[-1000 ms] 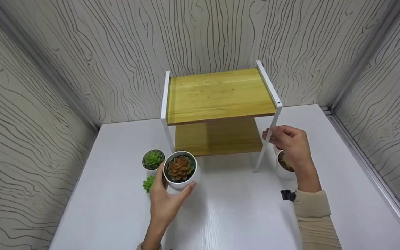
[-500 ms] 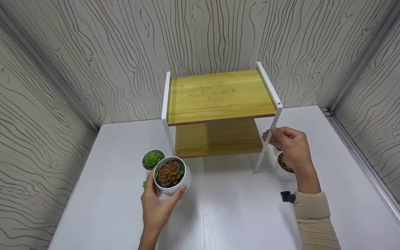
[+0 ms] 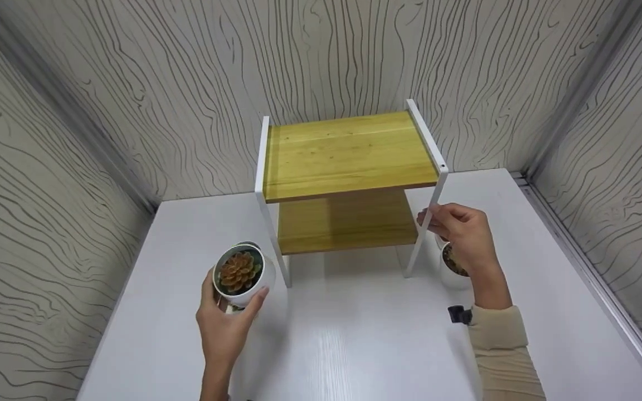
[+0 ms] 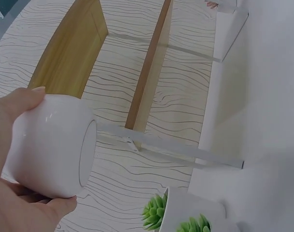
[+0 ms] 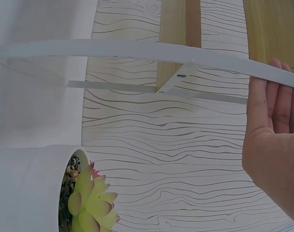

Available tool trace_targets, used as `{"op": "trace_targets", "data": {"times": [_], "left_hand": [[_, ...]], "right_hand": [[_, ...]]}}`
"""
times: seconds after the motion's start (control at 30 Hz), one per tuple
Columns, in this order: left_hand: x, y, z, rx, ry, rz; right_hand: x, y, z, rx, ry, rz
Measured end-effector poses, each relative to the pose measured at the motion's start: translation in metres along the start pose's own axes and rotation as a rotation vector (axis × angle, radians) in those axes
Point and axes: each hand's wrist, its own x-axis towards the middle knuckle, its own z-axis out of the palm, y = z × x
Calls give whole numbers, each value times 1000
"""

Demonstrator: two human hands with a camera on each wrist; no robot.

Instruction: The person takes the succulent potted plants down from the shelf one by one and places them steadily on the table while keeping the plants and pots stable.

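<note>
My left hand (image 3: 223, 328) grips a round white pot (image 4: 50, 145) holding an orange-brown succulent (image 3: 240, 273). It is raised in front and to the left of the two-tier shelf (image 3: 349, 150), tilted so its opening faces the head camera. On the right, my right hand (image 3: 468, 236) pinches the shelf's white front leg (image 3: 418, 245) between thumb and fingers. In the right wrist view, fingers (image 5: 258, 104) of this hand lie against the white frame. Below the left hand's pot, white pots with green succulents (image 4: 154, 212) appear in the left wrist view; the head view mostly hides them.
Beside the shelf's right leg stands a white pot (image 3: 455, 278) with a yellow-green, pink-tipped succulent (image 5: 93, 203); another pot is partly hidden behind it. Both wooden boards of the shelf are bare. Wood-patterned walls (image 3: 343, 50) enclose the white table (image 3: 365, 334) at the back and sides.
My left hand has carried the succulent pot leftward, away from the shelf front, over the green succulents, now largely covered. The right hand keeps its hold on the shelf leg.
</note>
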Motion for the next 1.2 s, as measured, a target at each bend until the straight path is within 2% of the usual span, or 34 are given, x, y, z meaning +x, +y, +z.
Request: {"op": "trace_targets", "data": {"times": [0.37,0.63,0.77,1.0,1.2], "left_hand": [[18,-9,-16,4,52,23],[29,-16,-24,-17,54,35],[34,-20,-31,-42,69,24],[43,-29,-38,-77,97,22],[49,-38,-43,-65,106,-9]], "right_hand": [[0,-1,0,-29,-8,0],[-1,-2,-1,-42,3,24],[-1,-1,-1,-37,1,21],[-1,3,0,59,-14,-37],[0,4,0,26,-12,-16]]}}
